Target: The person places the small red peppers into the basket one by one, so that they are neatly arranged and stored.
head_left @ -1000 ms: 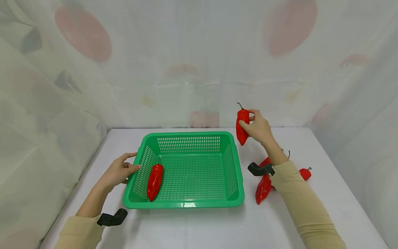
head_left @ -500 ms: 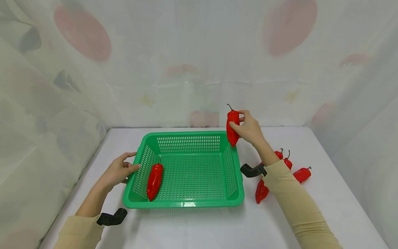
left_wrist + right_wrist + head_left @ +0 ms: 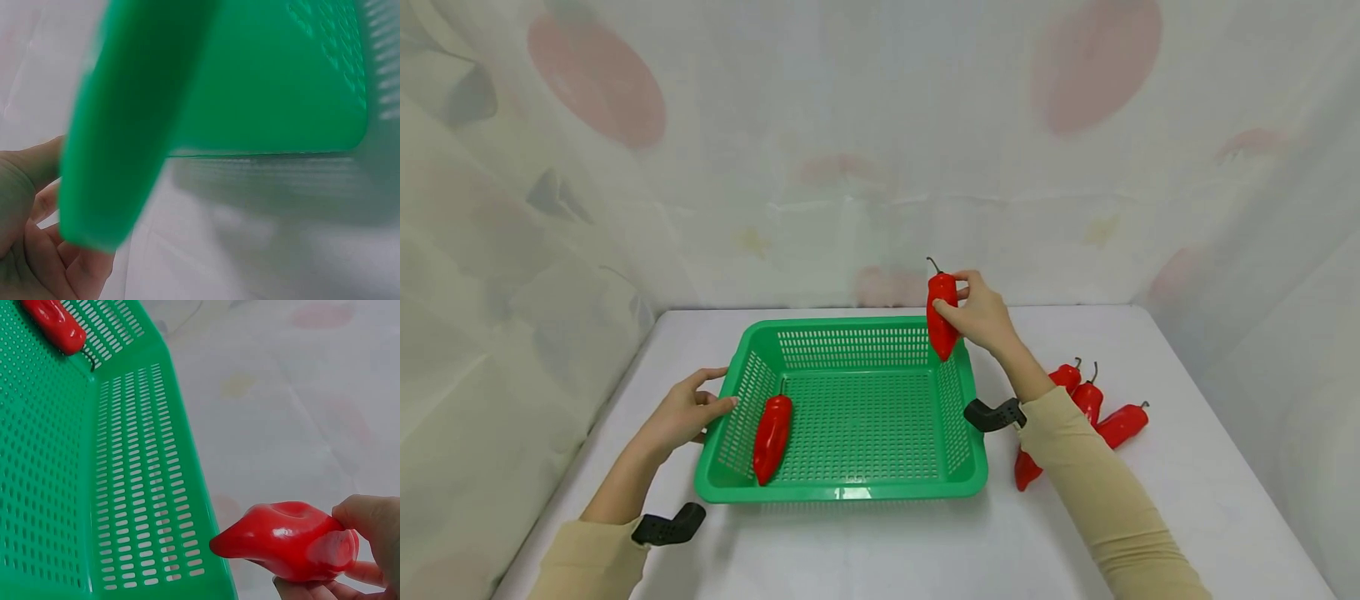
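Observation:
A green plastic basket with slotted walls sits on the white table. My left hand grips its left rim, thumb over the top and the other fingers on the outer side; the left wrist view shows that rim close up. Between thumb and fingers my right hand pinches a red pepper, stem up and tip down, over the basket's back right corner. In the right wrist view the held pepper has its tip overlapping the rim. Another red pepper lies inside along the left wall.
Several red peppers lie in a loose pile on the table right of the basket, partly hidden under my right forearm. A pale patterned sheet hangs behind the table and down both sides.
My right hand has carried the pepper leftward, from beside the basket to over its back right corner. More of the pile shows now. The left hand and basket have stayed in place.

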`<state>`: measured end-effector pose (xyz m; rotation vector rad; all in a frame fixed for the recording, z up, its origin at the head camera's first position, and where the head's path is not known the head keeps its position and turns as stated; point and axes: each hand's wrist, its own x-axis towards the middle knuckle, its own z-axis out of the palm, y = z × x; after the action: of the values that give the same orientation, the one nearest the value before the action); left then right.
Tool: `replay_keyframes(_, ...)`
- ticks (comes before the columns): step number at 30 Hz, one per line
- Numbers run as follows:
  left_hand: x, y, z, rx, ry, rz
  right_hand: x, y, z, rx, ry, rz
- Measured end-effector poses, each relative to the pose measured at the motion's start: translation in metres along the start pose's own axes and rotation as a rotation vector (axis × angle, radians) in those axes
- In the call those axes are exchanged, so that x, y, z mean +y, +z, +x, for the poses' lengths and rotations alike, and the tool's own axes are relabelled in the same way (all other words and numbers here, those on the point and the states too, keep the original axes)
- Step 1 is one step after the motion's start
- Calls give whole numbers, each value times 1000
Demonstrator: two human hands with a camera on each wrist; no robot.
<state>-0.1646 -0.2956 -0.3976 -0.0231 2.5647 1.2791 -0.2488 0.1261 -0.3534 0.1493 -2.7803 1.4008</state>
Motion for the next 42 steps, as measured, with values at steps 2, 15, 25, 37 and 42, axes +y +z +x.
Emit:
replay_keyframes(2,0,0,0,0,1,-1,-1,2,0,-4,-1,0)
replay_keyframes(15,-1,0,0,5,2,-3,-13,17,2,-38,-12,3)
replay_keyframes(25,-1,0,0,5,2,-5,-23,30,0,-72,-26,28)
replay_keyframes(37,0,0,-1,6,4,-2,-27,46,0,-102,-9,54)
replay_keyframes(42,0,1,-1,7,4,-1,-29,54,-1,-125,-5,75)
